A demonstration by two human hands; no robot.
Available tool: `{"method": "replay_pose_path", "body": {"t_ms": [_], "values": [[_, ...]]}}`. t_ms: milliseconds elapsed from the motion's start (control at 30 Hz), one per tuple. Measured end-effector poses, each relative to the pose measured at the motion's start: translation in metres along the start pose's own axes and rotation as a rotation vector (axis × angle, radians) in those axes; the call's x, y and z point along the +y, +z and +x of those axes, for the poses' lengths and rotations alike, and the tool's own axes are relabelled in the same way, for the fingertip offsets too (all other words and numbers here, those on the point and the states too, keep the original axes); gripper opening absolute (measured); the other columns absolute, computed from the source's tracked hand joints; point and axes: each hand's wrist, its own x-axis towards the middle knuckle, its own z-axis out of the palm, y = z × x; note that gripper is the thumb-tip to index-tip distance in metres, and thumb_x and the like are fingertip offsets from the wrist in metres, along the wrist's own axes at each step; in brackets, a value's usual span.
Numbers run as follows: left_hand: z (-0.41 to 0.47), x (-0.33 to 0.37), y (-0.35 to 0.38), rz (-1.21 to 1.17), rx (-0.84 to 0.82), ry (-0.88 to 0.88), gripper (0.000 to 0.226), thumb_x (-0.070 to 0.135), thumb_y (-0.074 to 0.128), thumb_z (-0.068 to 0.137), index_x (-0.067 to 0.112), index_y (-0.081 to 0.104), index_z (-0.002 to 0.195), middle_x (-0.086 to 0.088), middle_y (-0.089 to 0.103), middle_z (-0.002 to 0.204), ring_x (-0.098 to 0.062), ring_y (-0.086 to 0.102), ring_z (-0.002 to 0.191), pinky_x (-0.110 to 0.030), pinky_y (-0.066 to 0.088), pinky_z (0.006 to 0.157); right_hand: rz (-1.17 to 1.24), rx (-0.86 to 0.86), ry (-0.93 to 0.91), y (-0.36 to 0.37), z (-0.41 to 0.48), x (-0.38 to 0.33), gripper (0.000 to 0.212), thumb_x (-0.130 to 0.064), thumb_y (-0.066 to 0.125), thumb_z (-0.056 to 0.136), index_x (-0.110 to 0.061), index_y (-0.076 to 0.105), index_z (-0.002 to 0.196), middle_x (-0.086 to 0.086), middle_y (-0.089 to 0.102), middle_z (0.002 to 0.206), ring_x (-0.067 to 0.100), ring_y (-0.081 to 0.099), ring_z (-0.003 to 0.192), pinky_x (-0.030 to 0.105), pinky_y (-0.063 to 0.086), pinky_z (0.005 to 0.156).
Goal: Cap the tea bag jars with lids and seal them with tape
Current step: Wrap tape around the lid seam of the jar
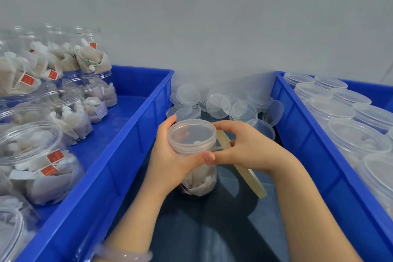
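Note:
A clear plastic jar (198, 180) filled with tea bags stands on the dark table between two blue crates, with a translucent lid (191, 133) on top. My left hand (170, 155) grips the jar just under the lid, thumb across the front. My right hand (246, 146) holds a tape roll (242, 168), seen edge-on as a tan ring, and its fingers press at the lid's right rim. A thin clear strip of tape (217, 149) runs from the roll to the jar.
The blue crate on the left (131, 134) holds several uncapped jars of tea bags (42, 155). The blue crate on the right (314, 144) holds several capped jars (353, 134). A pile of loose lids (223, 102) lies behind the jar against the wall.

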Motion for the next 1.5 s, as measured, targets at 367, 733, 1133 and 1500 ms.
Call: {"method": "replay_pose_path", "body": {"t_ms": [367, 733, 1133, 1500], "values": [[0.008, -0.005, -0.010, -0.059, 0.037, -0.007, 0.096, 0.043, 0.085, 0.037, 0.027, 0.047, 0.125, 0.016, 0.059, 0.115, 0.015, 0.058, 0.097, -0.005, 0.047, 0.074, 0.108, 0.093, 0.046, -0.004, -0.009, -0.001, 0.044, -0.038, 0.078, 0.070, -0.037, 0.067, 0.112, -0.017, 0.070, 0.086, 0.004, 0.060, 0.052, 0.012, 0.042, 0.047], [0.007, -0.005, -0.019, -0.141, -0.041, -0.021, 0.092, 0.043, 0.082, 0.037, 0.023, 0.053, 0.122, 0.006, 0.068, 0.109, -0.005, 0.065, 0.102, -0.020, 0.054, 0.081, 0.058, 0.181, 0.027, 0.006, 0.000, -0.003, 0.035, -0.050, 0.079, 0.058, -0.036, 0.064, 0.087, -0.014, 0.066, 0.096, 0.010, 0.066, 0.057, 0.021, 0.043, 0.052], [0.003, 0.007, -0.016, 0.034, 0.008, 0.007, 0.121, 0.070, 0.082, 0.042, 0.031, 0.031, 0.144, 0.015, 0.055, 0.123, 0.008, 0.053, 0.111, -0.006, 0.046, 0.084, 0.072, 0.066, -0.024, 0.007, -0.002, -0.004, 0.030, -0.053, 0.072, 0.069, -0.051, 0.058, 0.096, -0.026, 0.064, 0.062, -0.003, 0.058, 0.050, 0.012, 0.044, 0.049], [0.008, 0.001, -0.025, -0.108, -0.055, -0.045, 0.090, 0.046, 0.082, 0.038, 0.026, 0.054, 0.121, 0.006, 0.066, 0.112, -0.004, 0.065, 0.101, -0.017, 0.053, 0.078, -0.018, 0.055, -0.039, -0.002, -0.009, -0.007, 0.036, -0.047, 0.076, 0.067, -0.048, 0.064, 0.101, -0.035, 0.063, 0.078, -0.015, 0.056, 0.062, 0.005, 0.040, 0.057]]}}
